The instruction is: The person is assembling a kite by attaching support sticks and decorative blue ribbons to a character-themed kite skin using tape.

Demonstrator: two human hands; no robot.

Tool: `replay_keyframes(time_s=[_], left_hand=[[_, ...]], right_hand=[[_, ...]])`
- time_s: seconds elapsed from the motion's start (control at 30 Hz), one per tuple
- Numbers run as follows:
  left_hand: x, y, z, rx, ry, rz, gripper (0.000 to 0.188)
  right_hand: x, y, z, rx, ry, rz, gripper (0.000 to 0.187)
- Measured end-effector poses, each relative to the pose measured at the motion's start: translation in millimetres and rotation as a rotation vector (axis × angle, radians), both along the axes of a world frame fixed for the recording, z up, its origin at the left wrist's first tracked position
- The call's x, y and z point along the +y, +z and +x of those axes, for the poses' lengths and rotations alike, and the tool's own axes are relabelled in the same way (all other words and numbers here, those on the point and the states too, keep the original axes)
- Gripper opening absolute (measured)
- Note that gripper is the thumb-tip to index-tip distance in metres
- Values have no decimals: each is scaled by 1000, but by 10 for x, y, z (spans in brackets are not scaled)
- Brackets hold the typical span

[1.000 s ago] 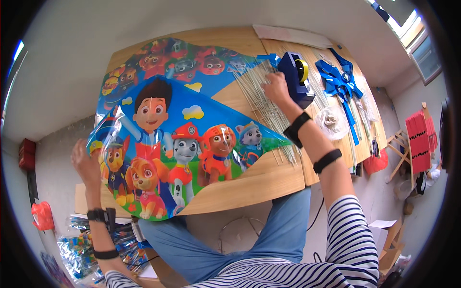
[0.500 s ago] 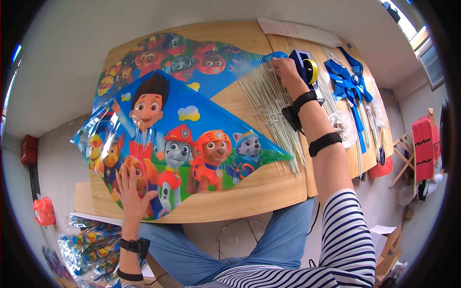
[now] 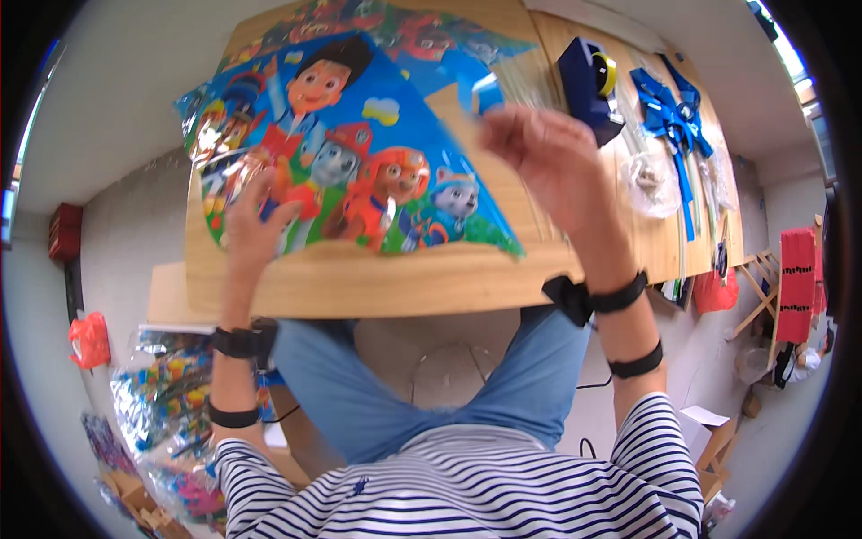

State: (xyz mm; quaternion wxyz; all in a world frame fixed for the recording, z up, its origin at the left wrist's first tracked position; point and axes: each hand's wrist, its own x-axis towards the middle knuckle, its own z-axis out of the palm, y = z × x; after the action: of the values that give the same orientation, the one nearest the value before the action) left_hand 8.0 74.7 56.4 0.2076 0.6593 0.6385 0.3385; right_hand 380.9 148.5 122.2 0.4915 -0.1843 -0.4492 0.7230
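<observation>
Printed plastic sheet [image 3: 386,171], glossy and roughly kite-shaped, lies on the wooden table [image 3: 422,286] in front of the person, its lower side near the front edge. Its long axis runs aslant, from a corner at the far left to a sharp tip at the near right; another corner points away, at the far edge. The cartoon figures on it stand upright for the person, heads away, leaning a little. It overlaps a second sheet [image 3: 426,38] behind, whose figures are upside down.

The left hand [image 3: 254,220] is over the near left part of the sheet, fingers spread and thumb apart, grasping nothing; whether it presses down cannot be told. The right hand [image 3: 552,162], blurred, is raised beside the sheet's right side with fingers bent together. A blue piece [image 3: 467,79] shows just beyond its fingertips, but whether they grip it cannot be told.

To the right, a dark blue dispenser [image 3: 582,90] holds a yellow tape roll [image 3: 604,74]. Near it, a clear plastic bag [image 3: 660,199] contains something pale, too unclear to name. Blue ribbon [image 3: 669,110] lies bunched farther right. A red bag [image 3: 90,341] is at the far left, its contents hidden.
</observation>
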Motion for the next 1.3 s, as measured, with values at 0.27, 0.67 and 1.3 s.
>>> replay_keyframes(time_s=[0.27, 0.67, 1.3], left_hand=[[-1105, -118, 1637, -1302, -2, -638, 30], [-1015, -217, 1475, -987, 202, -247, 23], [202, -586, 610, 556, 248, -241, 103]], right_hand=[[-1860, -609, -221, -294, 114, -411, 25], [-2404, -784, 436, -1075, 60, -144, 11], [-1857, -780, 138, -1000, 97, -51, 7]])
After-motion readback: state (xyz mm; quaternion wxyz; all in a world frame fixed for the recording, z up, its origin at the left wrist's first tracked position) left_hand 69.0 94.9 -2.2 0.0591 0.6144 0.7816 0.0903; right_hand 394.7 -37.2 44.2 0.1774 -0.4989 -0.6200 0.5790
